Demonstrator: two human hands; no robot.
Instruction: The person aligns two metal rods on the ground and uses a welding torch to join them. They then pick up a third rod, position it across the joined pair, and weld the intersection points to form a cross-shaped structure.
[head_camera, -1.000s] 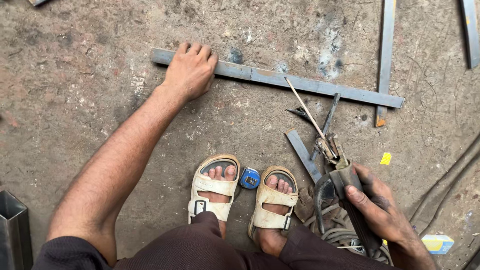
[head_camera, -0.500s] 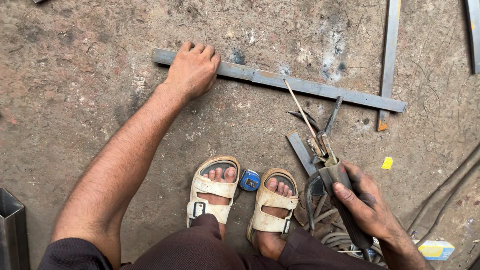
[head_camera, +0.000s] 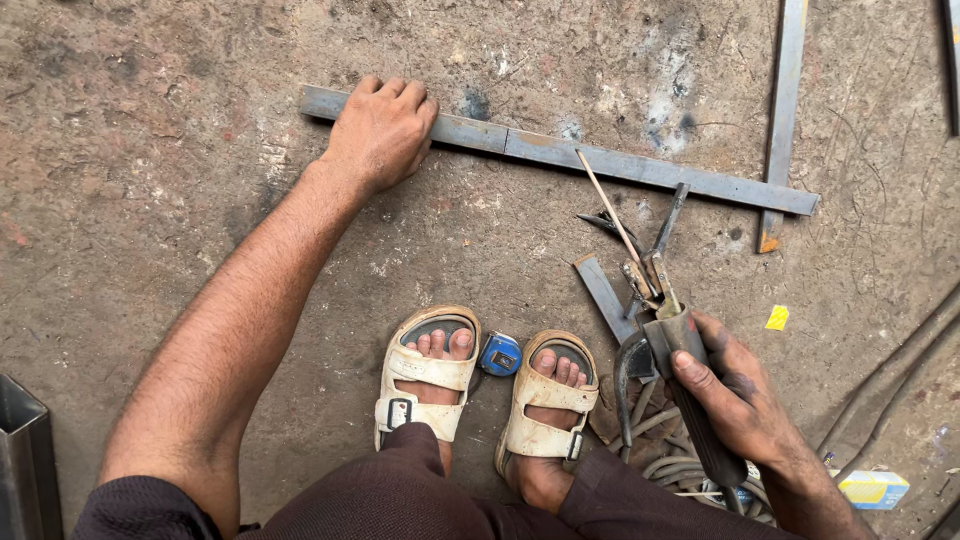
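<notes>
Pressing my left hand (head_camera: 380, 130) flat on the left end of the long steel bar (head_camera: 640, 168), fingers curled over its far edge, I pin it to the concrete floor (head_camera: 150, 150) so it cannot slide; that grip lies open, resting on the bar rather than closed round it. Near me my feet in pale sandals (head_camera: 430, 375) stand apart, with a blue tape measure (head_camera: 499, 354) lying between them, handy. To the right my right hand (head_camera: 735, 395) has its grip wrapped tight round the dark handle of the electrode holder (head_camera: 690, 400). Its welding rod (head_camera: 610, 205) slants up and left, the tip just at the near edge of the bar, close to the seam midway along. Coiled cable (head_camera: 660, 450) lies under that hand, and a second steel strip (head_camera: 785, 110) runs away on the far right.
</notes>
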